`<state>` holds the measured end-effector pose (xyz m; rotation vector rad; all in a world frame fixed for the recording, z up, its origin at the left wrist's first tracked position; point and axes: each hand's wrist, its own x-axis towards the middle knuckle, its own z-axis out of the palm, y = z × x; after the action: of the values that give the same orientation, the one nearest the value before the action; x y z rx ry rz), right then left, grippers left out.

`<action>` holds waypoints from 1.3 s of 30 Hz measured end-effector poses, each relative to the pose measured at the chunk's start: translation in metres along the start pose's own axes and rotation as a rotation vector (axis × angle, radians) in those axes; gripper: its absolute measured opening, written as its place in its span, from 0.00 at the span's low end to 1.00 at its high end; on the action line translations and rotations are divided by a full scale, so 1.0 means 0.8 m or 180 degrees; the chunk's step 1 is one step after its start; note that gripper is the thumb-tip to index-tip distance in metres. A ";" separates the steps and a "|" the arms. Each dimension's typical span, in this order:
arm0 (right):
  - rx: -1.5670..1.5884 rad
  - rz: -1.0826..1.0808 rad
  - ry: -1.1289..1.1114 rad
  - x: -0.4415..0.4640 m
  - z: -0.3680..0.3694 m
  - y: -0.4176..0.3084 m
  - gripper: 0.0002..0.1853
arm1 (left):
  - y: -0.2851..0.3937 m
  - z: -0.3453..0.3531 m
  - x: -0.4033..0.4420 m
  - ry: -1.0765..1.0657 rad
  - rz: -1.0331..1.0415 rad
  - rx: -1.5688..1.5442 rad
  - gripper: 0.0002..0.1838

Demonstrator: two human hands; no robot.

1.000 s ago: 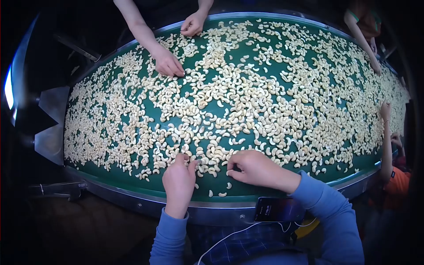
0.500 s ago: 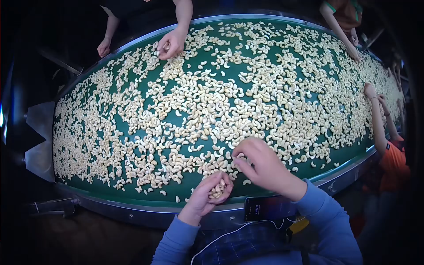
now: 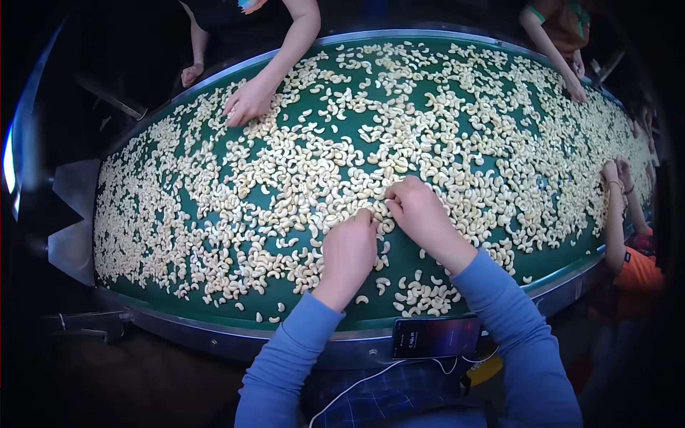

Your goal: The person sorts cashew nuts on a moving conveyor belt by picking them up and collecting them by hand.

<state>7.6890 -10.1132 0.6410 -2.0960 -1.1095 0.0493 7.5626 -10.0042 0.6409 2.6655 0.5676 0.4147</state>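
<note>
Pale cashew nuts (image 3: 314, 167) lie scattered thickly over a green conveyor belt (image 3: 328, 296). My left hand (image 3: 349, 250) is closed, back upward, its fingertips down among the nuts near the middle. Just to its right, my right hand (image 3: 421, 214) is also closed, with thumb and forefinger pinched together at the nuts. Whatever either hand holds is hidden by the fingers. A small heap of cashews (image 3: 428, 296) lies on the belt below my right hand, close to the near edge.
A phone (image 3: 437, 337) with a white cable (image 3: 357, 391) rests against the near metal rim (image 3: 250, 342). Across the belt, a co-worker's hand (image 3: 250, 101) touches nuts; another person's hand (image 3: 575, 87) is farther right. Hands of an orange-sleeved person (image 3: 612, 175) work at the right. Metal plates (image 3: 75, 192) stand left.
My left hand, formerly palm up with cashews in it, has turned over and moved up onto the nuts. My right hand moved up slightly. A small heap now lies near the edge.
</note>
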 end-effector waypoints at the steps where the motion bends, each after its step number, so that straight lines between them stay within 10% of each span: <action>1: -0.0055 0.0049 -0.0122 0.002 0.001 0.004 0.06 | 0.006 0.001 0.004 -0.0104 -0.0154 -0.0087 0.06; 4: 0.0383 0.0628 -0.0852 0.003 -0.027 0.009 0.06 | 0.003 -0.004 0.004 -0.0394 -0.0286 -0.0704 0.06; 9: 0.3193 0.1989 -0.1064 0.009 -0.058 0.033 0.08 | -0.016 -0.030 -0.023 -0.1347 -0.1842 -0.5387 0.14; 16: 0.0185 -0.0480 -0.0009 0.053 0.024 0.054 0.11 | -0.006 -0.019 -0.001 -0.0726 -0.1979 -0.3827 0.19; 20: 0.1583 0.1454 -0.1491 0.050 -0.058 0.024 0.09 | -0.011 -0.008 0.027 0.0594 -0.0555 -0.0614 0.12; 24: 0.3788 0.2036 -0.1314 0.027 -0.077 0.077 0.06 | -0.009 0.001 0.039 0.0069 -0.0630 0.0190 0.09; 30: 0.0732 -0.0704 -0.0727 0.016 -0.058 0.064 0.06 | 0.003 -0.002 0.025 -0.0031 -0.1364 -0.1606 0.13; 35: -0.0286 -0.0716 -0.0748 0.011 -0.019 0.073 0.09 | 0.042 -0.012 -0.021 -0.0077 -0.1441 -0.1152 0.10; 39: 0.1660 0.0431 -0.1920 0.020 -0.080 0.070 0.11 | 0.081 0.004 -0.050 -0.0093 -0.1085 0.0070 0.09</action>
<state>7.7607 -10.1586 0.6563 -1.7027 -1.1253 0.9826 7.5502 -10.0775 0.6573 2.5218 1.0002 0.2705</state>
